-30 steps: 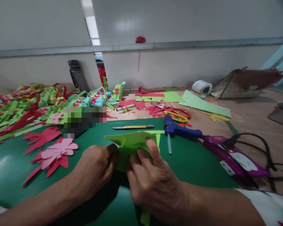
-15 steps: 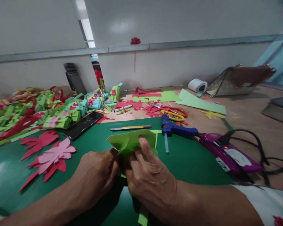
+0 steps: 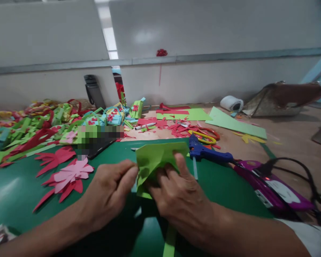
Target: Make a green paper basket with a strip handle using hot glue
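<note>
A folded light green paper piece stands tilted over the dark green mat. My right hand grips its lower right part, with the fingers wrapped on the paper. The left edge of the paper is pinched by the fingertips of my left hand. A light green strip hangs down below my right hand. A blue glue gun lies just right of the paper.
Pink and red paper flowers lie to the left on the mat. A heap of paper baskets and strips fills the back left. Yellow and red scissors, a purple device with black cables, a tape roll and a brown bag are on the right.
The green paper has been turned and lifted more upright, now covering the yellow cutter behind it. My left fingers have shifted from under the paper to pinch its left edge.
</note>
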### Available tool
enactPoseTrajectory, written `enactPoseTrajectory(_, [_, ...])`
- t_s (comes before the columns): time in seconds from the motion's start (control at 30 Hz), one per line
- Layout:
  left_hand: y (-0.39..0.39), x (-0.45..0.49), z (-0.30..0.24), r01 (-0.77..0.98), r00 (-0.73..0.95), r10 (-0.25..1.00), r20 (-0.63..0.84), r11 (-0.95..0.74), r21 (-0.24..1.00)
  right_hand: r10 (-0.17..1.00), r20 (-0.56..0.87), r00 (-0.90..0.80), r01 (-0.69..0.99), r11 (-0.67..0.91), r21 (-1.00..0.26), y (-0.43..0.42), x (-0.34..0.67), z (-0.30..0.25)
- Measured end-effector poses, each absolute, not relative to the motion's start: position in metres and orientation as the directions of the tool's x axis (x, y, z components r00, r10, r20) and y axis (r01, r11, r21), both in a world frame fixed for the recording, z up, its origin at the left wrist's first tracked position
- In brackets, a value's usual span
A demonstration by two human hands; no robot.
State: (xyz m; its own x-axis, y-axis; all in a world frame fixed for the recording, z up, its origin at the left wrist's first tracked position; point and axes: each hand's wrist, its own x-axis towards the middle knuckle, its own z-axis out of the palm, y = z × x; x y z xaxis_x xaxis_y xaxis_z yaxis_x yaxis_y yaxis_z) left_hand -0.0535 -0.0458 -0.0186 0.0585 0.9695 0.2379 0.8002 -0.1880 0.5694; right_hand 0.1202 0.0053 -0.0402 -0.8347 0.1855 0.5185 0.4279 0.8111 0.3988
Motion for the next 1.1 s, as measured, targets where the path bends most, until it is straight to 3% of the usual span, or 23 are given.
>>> enactPoseTrajectory(0.1, [-0.039,-0.063,-0.016,0.567,-0.121,0.965,0.234,-0.126,0.814,0.263,0.494,-0.828,0.421,0.875,0.240,0.015,0.123,-0.028])
enactPoseTrajectory(0.2, [-0.032,-0.068,-0.020,0.358,-0.020,0.990,0.138,-0.122,0.926,0.277,0.497,-0.822,0.371,0.923,0.100,0.024,0.123,-0.026])
enactPoseTrajectory(0.37, [-0.027,-0.068,-0.020,0.306,0.073,0.993,0.091,-0.109,0.946,0.245,0.539,-0.806,0.284,0.959,-0.011,0.029,0.122,-0.031])
enactPoseTrajectory(0.53, [-0.030,-0.065,-0.019,0.298,0.027,0.997,0.072,-0.076,0.952,0.118,0.651,-0.750,0.328,0.921,0.211,0.014,0.123,-0.021])
enactPoseTrajectory(0.6, [-0.031,-0.062,-0.020,0.298,0.024,0.998,0.055,-0.059,0.953,0.075,0.660,-0.747,0.290,0.930,0.223,0.009,0.122,-0.018])
enactPoseTrajectory(0.7, [-0.033,-0.058,-0.020,0.288,0.023,0.999,0.026,-0.031,0.957,0.146,0.642,-0.753,0.233,0.971,0.053,0.007,0.119,-0.019])
enactPoseTrajectory(0.9, [-0.033,-0.060,-0.019,0.228,0.089,0.995,0.054,-0.073,0.971,0.286,0.435,-0.854,0.135,0.929,-0.345,0.012,0.120,-0.019])
enactPoseTrajectory(1.0, [-0.033,-0.064,-0.019,0.243,0.108,0.991,0.076,-0.101,0.965,0.322,0.378,-0.868,0.142,0.890,-0.433,0.012,0.122,-0.017])
enactPoseTrajectory(1.1, [-0.033,-0.065,-0.018,0.246,0.129,0.988,0.087,-0.117,0.962,0.327,0.340,-0.882,0.161,0.886,-0.436,0.012,0.123,-0.018])
